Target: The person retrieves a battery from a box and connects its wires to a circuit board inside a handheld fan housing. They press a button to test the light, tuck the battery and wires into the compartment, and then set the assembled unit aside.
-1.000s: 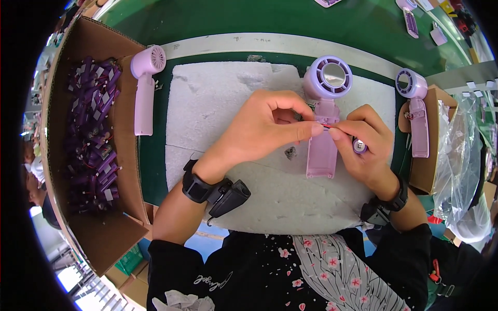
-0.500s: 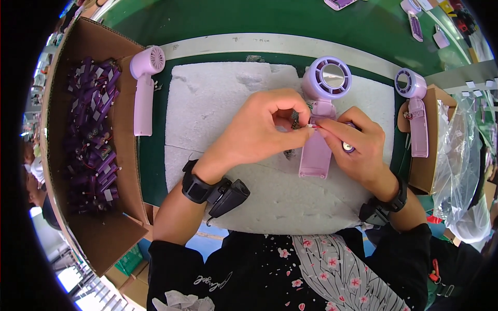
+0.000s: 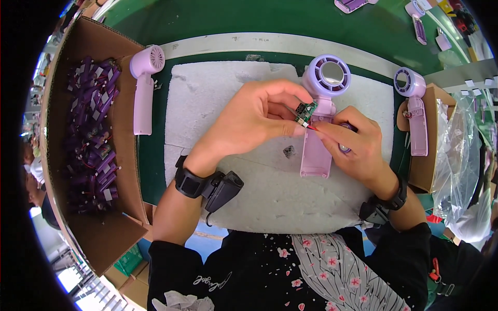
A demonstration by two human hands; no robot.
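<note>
My left hand (image 3: 254, 116) is closed, pinching a small green circuit board (image 3: 306, 110) between thumb and fingers. A white connector (image 3: 302, 122) with red wires sits at the board's lower edge. My right hand (image 3: 358, 142) is closed around a purple battery cell (image 3: 346, 136), its thumb and forefinger at the wires. Beneath both hands lies a pink handheld fan (image 3: 316, 155) with its handle open; its round lilac head (image 3: 327, 75) has a mirror-like centre. Part of the handle is hidden by my fingers.
A white foam pad (image 3: 233, 192) lies under the work. To the left, a cardboard box (image 3: 127, 171) holds many purple batteries, with a pink fan (image 3: 143, 103) beside it. Another open fan (image 3: 416, 119) lies right, by a smaller box (image 3: 441, 98) and clear plastic bags (image 3: 454, 160). A green belt (image 3: 233, 18) runs behind.
My left hand has drawn back slightly and turned, bringing the circuit board into clear view. My right hand stays near the connector with the battery. Fan parts on the belt have shifted slightly right.
</note>
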